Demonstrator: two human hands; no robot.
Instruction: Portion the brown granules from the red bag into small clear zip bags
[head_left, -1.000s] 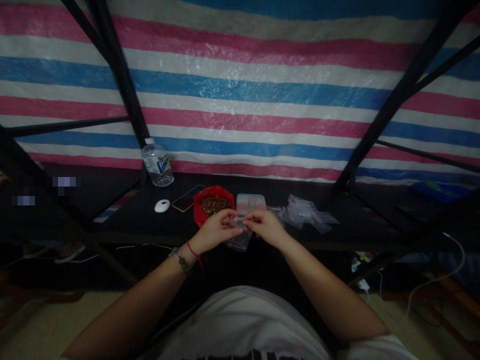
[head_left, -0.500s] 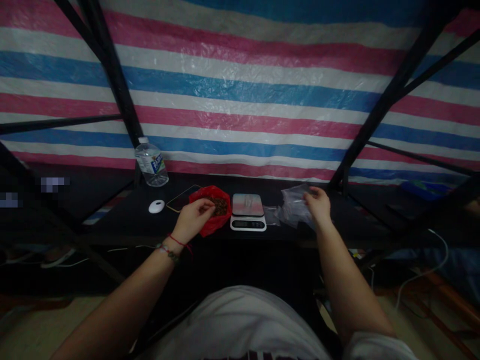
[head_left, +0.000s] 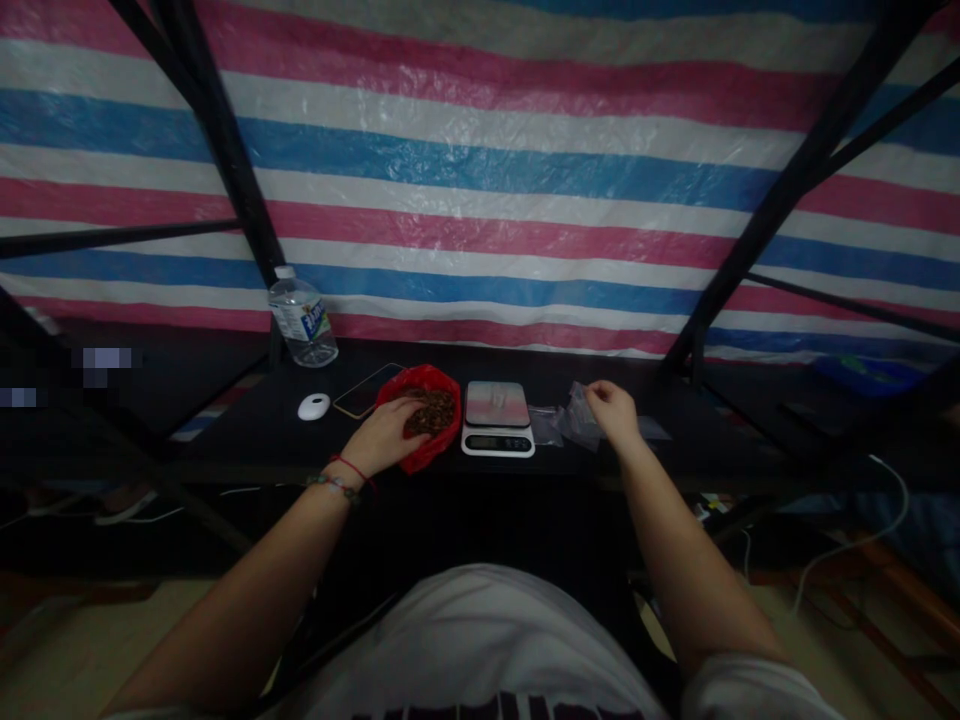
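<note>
My left hand (head_left: 382, 436) rests at the near left of a red plastic bag (head_left: 450, 437), its fingers apart over the small brown pieces (head_left: 433, 411) inside. I cannot make out what these pieces are. With thumb and fingertips pinched together, my right hand (head_left: 615, 410) grips a clear plastic bag (head_left: 580, 416) by its upper edge. Between the two hands lies a white digital scale (head_left: 497, 442) with a shiny weighing plate. Another clear plastic bag (head_left: 546, 425) lies flat against the scale's right side.
A clear water bottle (head_left: 303, 318) stands at the back left of the black table (head_left: 247, 420). Near it are a white rounded device (head_left: 313, 406) and a thin gold-edged frame (head_left: 356, 398). Black metal posts (head_left: 232, 150) slant up on both sides before a striped plastic sheet (head_left: 487, 190).
My left fingers have spread from a closed pose over the brown pieces. My right hand has moved left toward the scale with the clear plastic bag.
</note>
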